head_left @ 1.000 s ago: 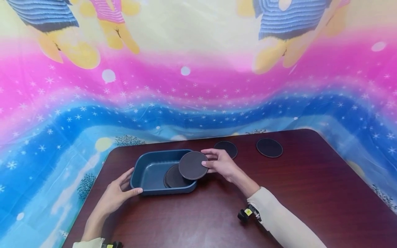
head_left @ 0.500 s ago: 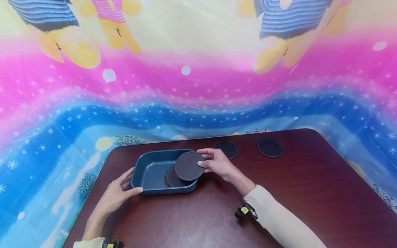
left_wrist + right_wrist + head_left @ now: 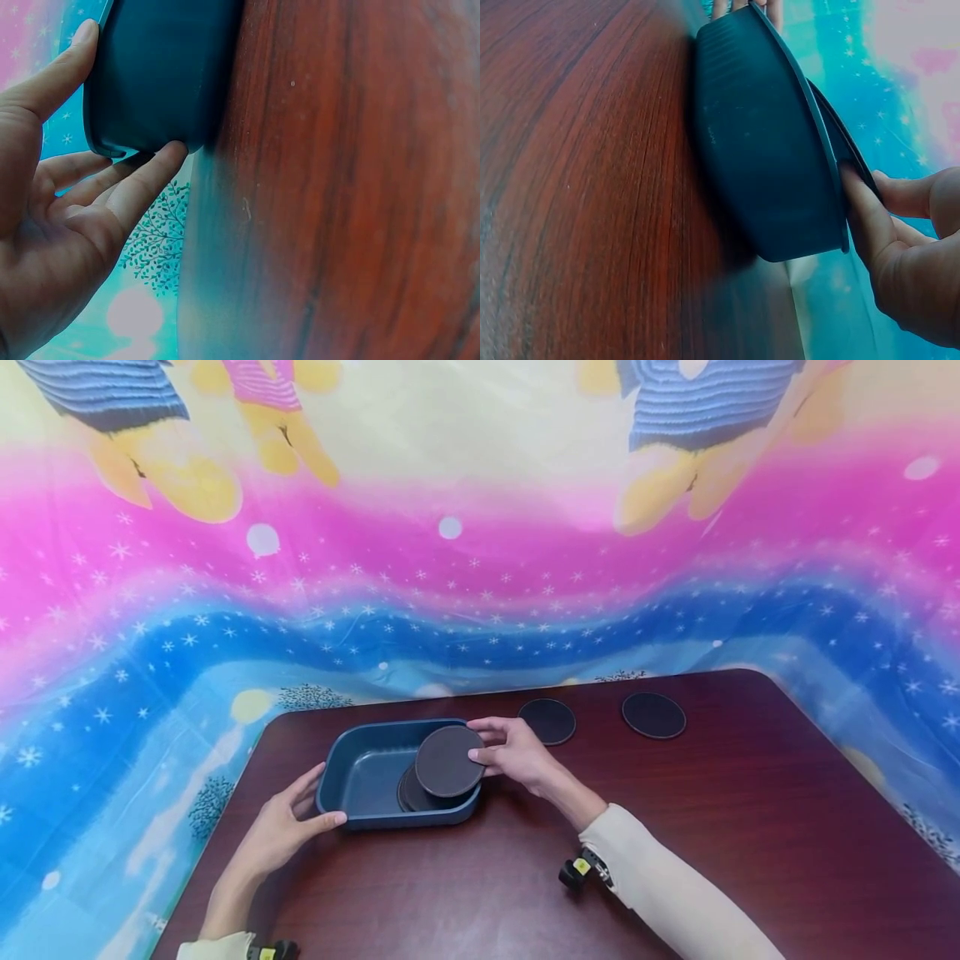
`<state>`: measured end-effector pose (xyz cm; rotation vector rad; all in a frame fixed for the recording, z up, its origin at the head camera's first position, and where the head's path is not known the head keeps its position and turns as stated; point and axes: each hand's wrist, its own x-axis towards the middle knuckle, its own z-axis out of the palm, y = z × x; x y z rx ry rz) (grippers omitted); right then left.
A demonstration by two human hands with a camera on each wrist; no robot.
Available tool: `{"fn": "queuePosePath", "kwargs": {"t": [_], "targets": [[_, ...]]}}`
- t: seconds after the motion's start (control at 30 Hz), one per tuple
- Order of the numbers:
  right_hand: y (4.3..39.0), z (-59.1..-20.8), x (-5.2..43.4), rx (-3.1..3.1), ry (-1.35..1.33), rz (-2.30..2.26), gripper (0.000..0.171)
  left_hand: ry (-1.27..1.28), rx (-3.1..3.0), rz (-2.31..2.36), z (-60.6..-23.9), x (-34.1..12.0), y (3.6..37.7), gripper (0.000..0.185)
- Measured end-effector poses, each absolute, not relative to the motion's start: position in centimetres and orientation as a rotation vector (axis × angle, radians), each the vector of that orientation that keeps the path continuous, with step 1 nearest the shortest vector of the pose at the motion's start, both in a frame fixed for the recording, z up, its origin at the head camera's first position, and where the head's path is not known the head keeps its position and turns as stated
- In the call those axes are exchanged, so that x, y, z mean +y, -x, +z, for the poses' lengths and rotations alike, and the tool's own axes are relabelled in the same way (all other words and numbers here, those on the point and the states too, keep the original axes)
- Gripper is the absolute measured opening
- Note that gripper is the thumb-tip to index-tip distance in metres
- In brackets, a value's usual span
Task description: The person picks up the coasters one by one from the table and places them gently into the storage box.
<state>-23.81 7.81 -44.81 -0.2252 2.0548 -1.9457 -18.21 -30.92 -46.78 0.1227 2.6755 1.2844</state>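
Observation:
My right hand [image 3: 517, 756] pinches a round dark brown coaster [image 3: 450, 762] by its right edge, thumb on top and fingers beneath. The coaster is tilted over the right end of a dark blue rectangular tray [image 3: 375, 821]. Partly hidden under it, more brown coasters [image 3: 408, 792] lie inside the tray. In the right wrist view the held coaster [image 3: 840, 131] slants along the tray rim [image 3: 810, 105]. My left hand [image 3: 281, 827] grips the tray's left end, thumb at the front rim and fingers along the side. The left wrist view shows those fingers [image 3: 150, 176] against the tray wall.
Two more round dark coasters, a nearer one [image 3: 547, 722] and one farther right [image 3: 654, 715], lie flat near the table's back edge. The reddish-brown table [image 3: 712, 810] ends at a colourful patterned cloth [image 3: 480, 568] hanging behind.
My right hand has moved left with the coaster, bringing it farther over the tray and the coasters inside. The left hand and the tray have stayed in place.

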Motion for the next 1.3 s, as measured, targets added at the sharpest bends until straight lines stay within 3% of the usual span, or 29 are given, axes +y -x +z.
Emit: {"fn": "queuePosePath", "kwargs": {"t": [1.3], "targets": [[23.9, -44.4, 5.1, 2.315, 0.325, -1.727, 0.046, -0.134, 2.675, 1.288, -46.9, -31.0, 18.2, 0.1]]}}
